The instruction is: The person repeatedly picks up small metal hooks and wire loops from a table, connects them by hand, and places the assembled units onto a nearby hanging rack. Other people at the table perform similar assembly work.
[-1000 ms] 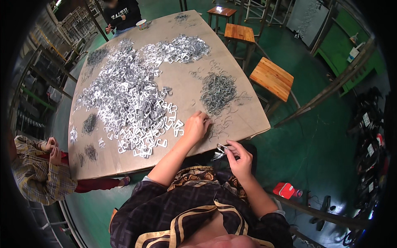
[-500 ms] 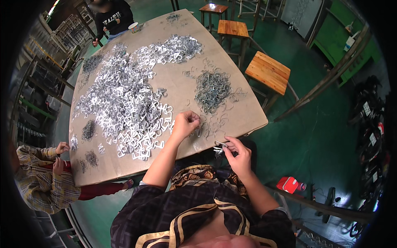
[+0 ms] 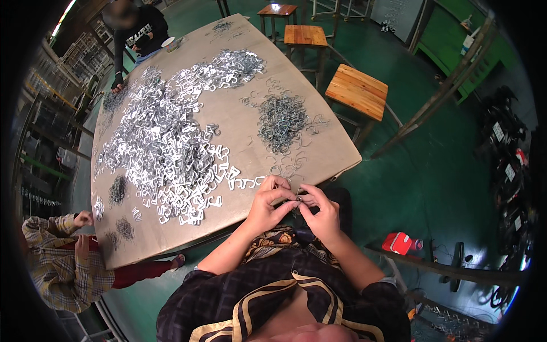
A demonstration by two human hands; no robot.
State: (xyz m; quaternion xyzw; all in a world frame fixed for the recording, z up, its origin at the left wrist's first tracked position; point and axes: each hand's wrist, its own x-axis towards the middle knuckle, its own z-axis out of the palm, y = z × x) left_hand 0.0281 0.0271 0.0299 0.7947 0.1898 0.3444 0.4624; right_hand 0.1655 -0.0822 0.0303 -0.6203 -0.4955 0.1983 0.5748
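Note:
My left hand (image 3: 266, 206) and my right hand (image 3: 322, 214) meet at the table's near edge, fingertips pinched together. Between them is a small metal piece (image 3: 298, 198), mostly covered by the fingers. My right hand grips silver metal clips; whatever my left fingers pinch is too small to make out. Just beyond my hands lie loose bent wires (image 3: 288, 165), trailing from a heap of thin wire springs (image 3: 281, 122). A few flat silver hooks (image 3: 245, 183) sit beside my left hand, at the edge of a large pile of silver hooks (image 3: 165, 137).
The brown-covered table (image 3: 233, 117) bears smaller dark wire heaps (image 3: 117, 190) at left. A co-worker in a plaid shirt (image 3: 62, 256) sits left; another in black (image 3: 142, 34) leans in at the far end near a cup (image 3: 169, 44). Wooden stools (image 3: 358, 91) line the right side.
My left hand has moved right and nearer from the loose wires to meet my right hand. The far co-worker's hand has reached onto a dark heap. The view has shifted slightly.

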